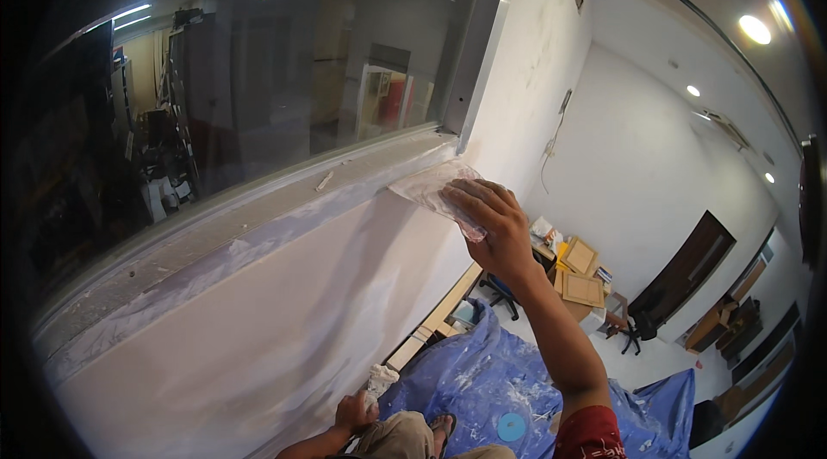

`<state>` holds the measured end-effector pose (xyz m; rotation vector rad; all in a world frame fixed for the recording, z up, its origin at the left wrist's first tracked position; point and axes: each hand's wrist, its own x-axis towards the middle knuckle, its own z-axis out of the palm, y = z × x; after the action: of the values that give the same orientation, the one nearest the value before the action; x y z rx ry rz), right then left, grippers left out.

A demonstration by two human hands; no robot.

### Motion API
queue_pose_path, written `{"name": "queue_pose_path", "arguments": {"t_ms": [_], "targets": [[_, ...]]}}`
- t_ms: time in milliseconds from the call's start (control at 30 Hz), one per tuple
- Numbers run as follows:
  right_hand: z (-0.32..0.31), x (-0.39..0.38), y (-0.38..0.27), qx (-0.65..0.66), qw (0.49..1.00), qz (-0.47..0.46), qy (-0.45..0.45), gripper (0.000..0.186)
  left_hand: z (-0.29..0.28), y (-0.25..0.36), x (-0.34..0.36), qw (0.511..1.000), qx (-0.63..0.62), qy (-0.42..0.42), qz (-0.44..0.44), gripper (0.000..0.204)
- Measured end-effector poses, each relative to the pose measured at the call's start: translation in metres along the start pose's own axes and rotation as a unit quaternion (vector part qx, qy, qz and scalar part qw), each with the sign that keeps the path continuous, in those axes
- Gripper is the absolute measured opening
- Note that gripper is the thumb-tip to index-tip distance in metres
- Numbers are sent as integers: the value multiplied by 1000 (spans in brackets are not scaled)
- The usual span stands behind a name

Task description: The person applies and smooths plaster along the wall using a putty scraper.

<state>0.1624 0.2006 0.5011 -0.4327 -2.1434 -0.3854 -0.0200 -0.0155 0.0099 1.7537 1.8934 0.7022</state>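
Note:
My right hand (493,216) is stretched forward, its fingers pressing a thin, dust-whitened sheet of sandpaper (431,186) to the wall at the right end of the window ledge (284,192). One corner of the sheet sticks out past the fingertips. Low in the view, my left hand (353,413) is closed on a crumpled whitish rag (380,381), close to my knee. Smeared white filler runs along the edge of the ledge, above the pale wall panel (258,313).
A large dark window (258,71) in a metal frame rises behind the ledge. Below, a blue plastic sheet (482,364) spotted with white covers the floor under my sandalled foot (443,430). Farther right are boxes (583,290), an office chair (639,331) and a dark door (689,265).

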Motion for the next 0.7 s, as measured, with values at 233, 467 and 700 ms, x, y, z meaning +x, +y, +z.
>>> {"name": "queue_pose_path", "arguments": {"t_ms": [233,467,700], "targets": [[7,8,11,-5,1000,-9,-2,48,6,-5,-1,1000,-9,12,9,60],[9,11,6,0,1000,-5,-1,42,9,-7,-3,999,-10,38,18,56],[9,12,0,8,1000,-8,11,42,13,-11,-1,998,-11,51,27,54]]}}
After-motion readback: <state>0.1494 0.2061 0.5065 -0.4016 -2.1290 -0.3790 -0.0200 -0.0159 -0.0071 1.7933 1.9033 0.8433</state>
